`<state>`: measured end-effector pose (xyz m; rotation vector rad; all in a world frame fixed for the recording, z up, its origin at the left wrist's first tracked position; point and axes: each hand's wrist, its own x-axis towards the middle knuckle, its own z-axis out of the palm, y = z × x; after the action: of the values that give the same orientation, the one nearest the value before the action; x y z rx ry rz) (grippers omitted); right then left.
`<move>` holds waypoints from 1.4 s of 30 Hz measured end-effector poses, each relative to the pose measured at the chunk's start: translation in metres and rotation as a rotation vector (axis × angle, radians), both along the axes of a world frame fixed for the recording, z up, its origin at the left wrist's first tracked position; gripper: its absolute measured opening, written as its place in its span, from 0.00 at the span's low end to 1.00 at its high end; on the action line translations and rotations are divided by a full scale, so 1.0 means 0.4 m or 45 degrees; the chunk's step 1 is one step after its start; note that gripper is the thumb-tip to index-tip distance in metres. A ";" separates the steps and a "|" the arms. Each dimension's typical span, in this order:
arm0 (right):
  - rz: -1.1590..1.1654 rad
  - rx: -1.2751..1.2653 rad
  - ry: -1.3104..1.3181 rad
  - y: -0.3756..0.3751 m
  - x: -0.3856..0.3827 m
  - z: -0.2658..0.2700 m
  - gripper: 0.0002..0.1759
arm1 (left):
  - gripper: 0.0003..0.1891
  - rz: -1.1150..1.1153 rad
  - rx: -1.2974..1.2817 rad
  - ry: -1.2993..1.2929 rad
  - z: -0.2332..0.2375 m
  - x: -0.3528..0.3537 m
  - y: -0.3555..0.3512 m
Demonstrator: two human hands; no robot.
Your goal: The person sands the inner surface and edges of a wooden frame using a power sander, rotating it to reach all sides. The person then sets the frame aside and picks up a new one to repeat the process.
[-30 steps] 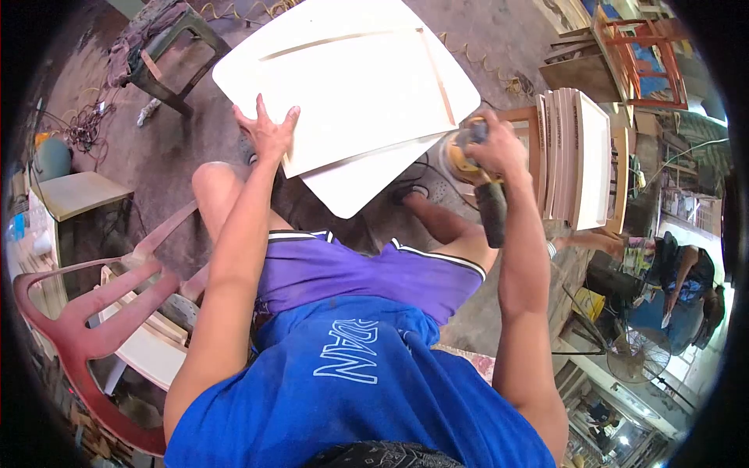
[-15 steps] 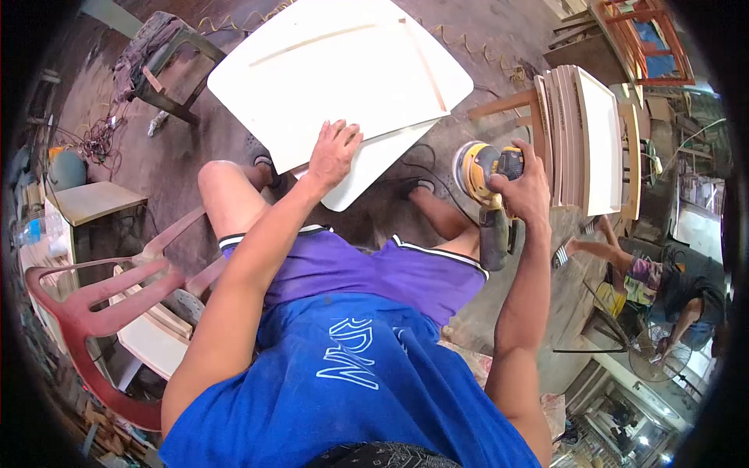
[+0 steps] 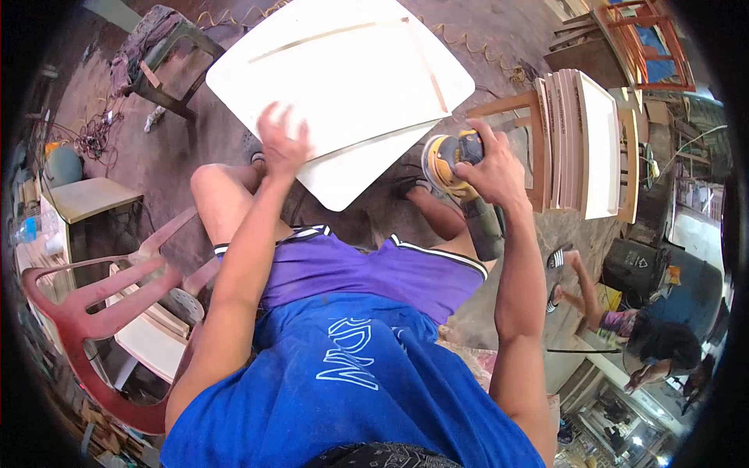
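A yellow and black sander point(image 3: 452, 162) is gripped in my right hand point(image 3: 496, 173), held just right of the white tabletop with its round pad facing left. My left hand point(image 3: 284, 142), blurred by motion, is at the left edge of a white panel point(image 3: 343, 86) with its fingers spread, holding nothing. The panel has thin strips along two sides and rests on the larger white tabletop point(image 3: 340, 183). Whether the left hand touches the panel cannot be made out.
Several framed panels point(image 3: 581, 144) stand stacked at the right. A red plastic chair point(image 3: 86, 312) is at the left, a dark stool point(image 3: 168, 66) at the upper left. Another person point(image 3: 655, 339) bends over at the far right. A coiled yellow hose point(image 3: 484, 54) lies behind the tabletop.
My left hand has moved left along the panel and its fingers have spread. The sander in my right hand has moved left and slightly up. The other person has shifted.
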<state>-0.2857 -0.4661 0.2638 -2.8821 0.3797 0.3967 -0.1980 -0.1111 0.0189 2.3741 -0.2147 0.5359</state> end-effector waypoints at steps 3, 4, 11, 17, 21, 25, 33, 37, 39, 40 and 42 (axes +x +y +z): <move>0.073 -0.041 0.063 0.074 0.075 -0.010 0.46 | 0.37 0.419 0.053 0.209 -0.027 0.051 0.104; 0.107 -0.068 0.089 0.096 0.098 -0.013 0.46 | 0.40 0.436 0.000 0.389 -0.045 0.063 0.123; 0.127 -0.129 0.176 0.193 0.193 -0.042 0.47 | 0.34 0.477 -0.423 0.654 -0.068 0.091 0.079; 0.081 -0.160 0.176 0.216 0.153 -0.014 0.47 | 0.26 0.510 -0.190 0.462 -0.067 0.089 0.082; 0.084 -0.138 0.123 0.204 0.116 -0.002 0.47 | 0.26 0.482 -0.241 0.275 -0.058 0.091 0.086; 0.078 -0.130 0.105 0.197 0.095 -0.018 0.47 | 0.25 0.434 -0.218 0.100 -0.027 0.094 0.102; 0.061 -0.055 0.011 0.218 0.078 -0.088 0.46 | 0.23 0.410 -0.618 0.090 0.000 0.101 0.083; 0.045 -0.028 0.006 0.232 0.082 -0.098 0.46 | 0.23 0.399 -0.591 0.035 0.001 0.095 0.080; 0.044 -0.023 0.000 0.231 0.087 -0.110 0.46 | 0.23 0.403 -0.633 0.093 0.016 0.090 0.076; 0.044 -0.017 -0.008 0.233 0.088 -0.114 0.46 | 0.23 0.407 -0.675 0.148 0.023 0.088 0.075; 0.046 -0.030 0.013 0.241 0.092 -0.113 0.46 | 0.23 0.408 -0.676 0.134 0.035 0.086 0.071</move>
<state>-0.2489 -0.3697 0.2187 -2.9148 0.3365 0.4165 -0.1637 -0.0827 0.0331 1.9114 0.3261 0.5338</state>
